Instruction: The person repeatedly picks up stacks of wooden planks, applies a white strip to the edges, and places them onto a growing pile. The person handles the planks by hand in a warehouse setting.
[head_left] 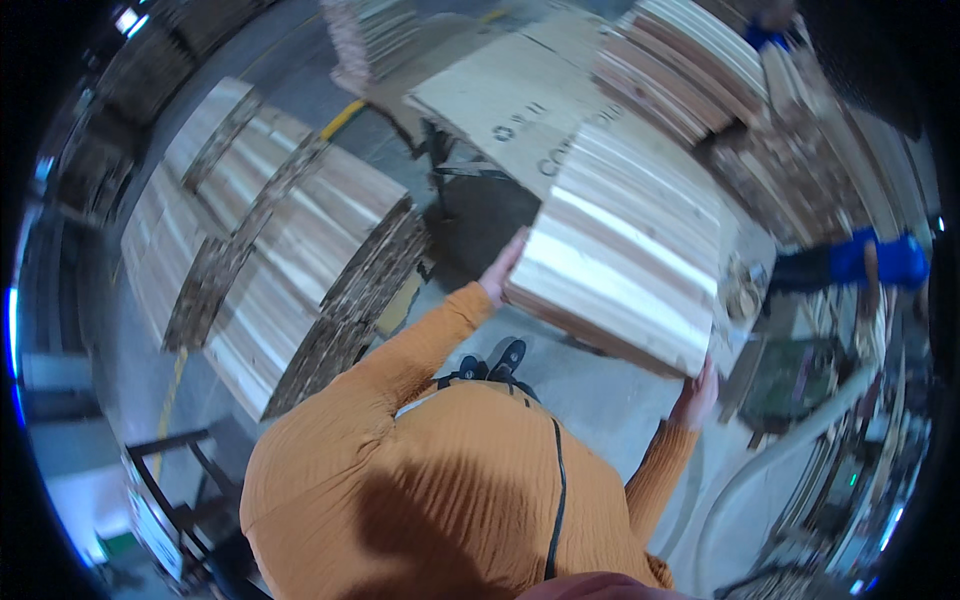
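A squared stack of pale wooden boards [622, 240] with brown streaks is in front of me, its near end reaching past the table's near edge. My left hand [504, 268] grips its near left corner. On the near right corner, my right hand [697, 394] is closed against the side, its fingers partly hidden by the wood. Beneath and beyond the stack lies the light table top [500, 95], which bears dark printed marks. Whether the boards rest on it or are held up, I cannot tell.
At left stand large piles of boards [270, 225] on the floor. More stacked boards [680, 70] sit at the far right of the table. A person in blue [878, 262] is at the right, near a dark green machine [795, 378] and a pale hose [780, 455].
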